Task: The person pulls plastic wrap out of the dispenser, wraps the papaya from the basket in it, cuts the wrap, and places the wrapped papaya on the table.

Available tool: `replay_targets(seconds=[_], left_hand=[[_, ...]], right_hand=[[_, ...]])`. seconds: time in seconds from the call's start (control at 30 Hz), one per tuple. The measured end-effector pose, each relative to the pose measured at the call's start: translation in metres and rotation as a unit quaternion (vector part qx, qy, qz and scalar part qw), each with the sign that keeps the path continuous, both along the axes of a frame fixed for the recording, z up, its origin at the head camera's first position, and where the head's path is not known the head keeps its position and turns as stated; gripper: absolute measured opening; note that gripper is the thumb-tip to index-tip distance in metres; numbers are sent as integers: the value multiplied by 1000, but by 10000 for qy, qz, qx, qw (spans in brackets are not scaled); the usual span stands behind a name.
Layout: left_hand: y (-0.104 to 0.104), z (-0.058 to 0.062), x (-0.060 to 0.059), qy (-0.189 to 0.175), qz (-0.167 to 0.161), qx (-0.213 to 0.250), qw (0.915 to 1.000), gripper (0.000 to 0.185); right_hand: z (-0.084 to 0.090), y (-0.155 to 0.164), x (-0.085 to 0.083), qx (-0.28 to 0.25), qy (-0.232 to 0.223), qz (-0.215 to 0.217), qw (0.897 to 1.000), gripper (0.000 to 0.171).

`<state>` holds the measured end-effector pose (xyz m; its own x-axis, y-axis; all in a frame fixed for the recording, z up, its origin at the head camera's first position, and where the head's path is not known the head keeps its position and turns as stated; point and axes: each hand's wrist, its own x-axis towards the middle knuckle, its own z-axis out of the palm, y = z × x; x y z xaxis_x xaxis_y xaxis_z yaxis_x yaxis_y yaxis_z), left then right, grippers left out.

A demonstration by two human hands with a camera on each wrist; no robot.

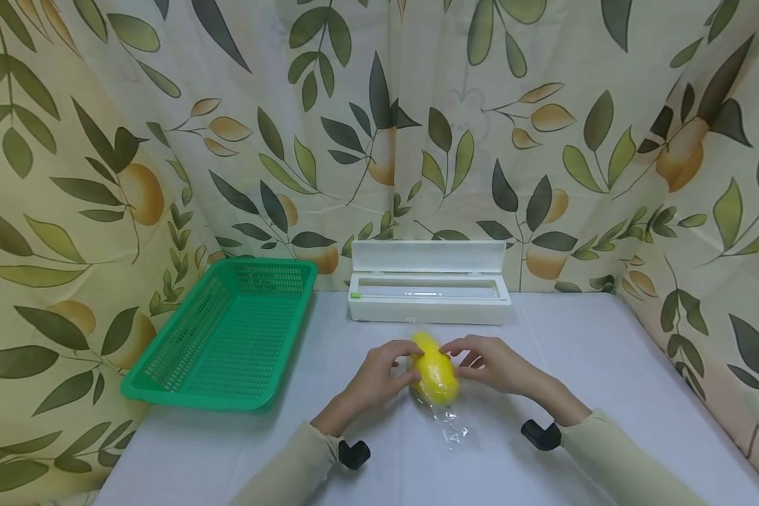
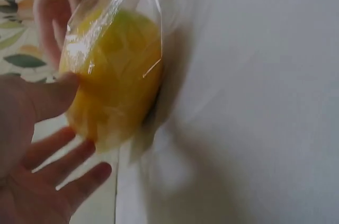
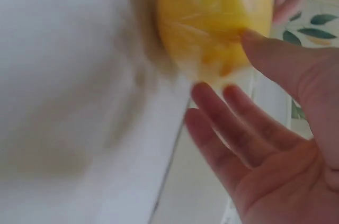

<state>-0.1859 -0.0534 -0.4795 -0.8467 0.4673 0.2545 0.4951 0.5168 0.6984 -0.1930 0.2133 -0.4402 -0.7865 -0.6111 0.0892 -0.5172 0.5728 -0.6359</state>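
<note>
On the table lies a yellow fruit (image 1: 435, 379), greenish at one end, inside clear plastic film (image 1: 452, 425) whose loose crinkled end trails toward the near side. From the left, my left hand (image 1: 379, 372) holds it, thumb on the fruit's side and index finger near its narrower far end. My right hand (image 1: 493, 362) mirrors this on the opposite side. In the left wrist view the film gleams over the fruit (image 2: 116, 75), and the lower fingers spread beside it. The right wrist view has the thumb pressed to the fruit (image 3: 206, 28), other fingertips at its edge.
A white cling film dispenser (image 1: 430, 310) with its lid raised and a green slider stands behind the fruit. At the left is a green plastic basket (image 1: 224, 402). The white-covered table (image 1: 607, 393) ends at a leaf-patterned curtain (image 1: 417, 140).
</note>
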Motion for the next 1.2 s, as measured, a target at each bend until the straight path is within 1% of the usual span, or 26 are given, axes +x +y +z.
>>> replay_targets(seconds=[0.1, 0.2, 0.33, 0.4, 0.43, 0.53, 0.63, 0.7, 0.77, 0.87, 0.97, 1.03, 1.13, 1.2], left_hand=[[-4, -3, -8, -265, -299, 65, 9992, 42], [-6, -6, -14, -479, -479, 178, 9975, 45], [-8, -9, -18, -632, -580, 250, 9960, 46], [-9, -9, -19, -606, -600, 231, 9961, 46], [-9, -9, -19, -537, -596, 210, 9966, 46], [-9, -7, -16, -49, -592, 154, 9981, 43], [-8, -3, -9, 543, -569, 213, 9967, 34], [-7, -3, -6, 831, -656, 360, 9937, 25], [-6, -4, -3, 1019, -766, 451, 9908, 17], [-6, -5, 1, 1140, -887, 399, 9887, 14], [-9, -4, 6, 1041, -873, 138, 9906, 19], [-12, -4, 9, 905, -927, -16, 9916, 26], [-15, -4, 13, 750, -1115, -255, 9906, 41], [-17, -4, 16, 601, -1263, -448, 9892, 50]], right_hand=[[-8, 0, 10, -214, 128, -250, 9994, 41], [-13, -2, 16, -341, 235, -444, 9982, 41], [-17, -6, 21, -431, 349, -572, 9968, 40], [-19, -7, 22, -471, 386, -602, 9963, 41], [-19, -7, 23, -496, 417, -611, 9960, 41], [-22, -8, 25, -600, 635, -683, 9938, 41], [-26, -9, 27, -733, 1093, -748, 9885, 41], [-29, -10, 29, -817, 1452, -735, 9833, 40], [-31, -10, 31, -831, 1733, -675, 9790, 38], [-33, -10, 34, -764, 1914, -585, 9768, 37], [-33, -7, 38, -620, 1858, -503, 9793, 42], [-32, -4, 40, -524, 1714, -421, 9829, 52], [-32, 1, 44, -275, 1435, -284, 9889, 65], [-31, 2, 48, -79, 1209, -175, 9925, 70]])
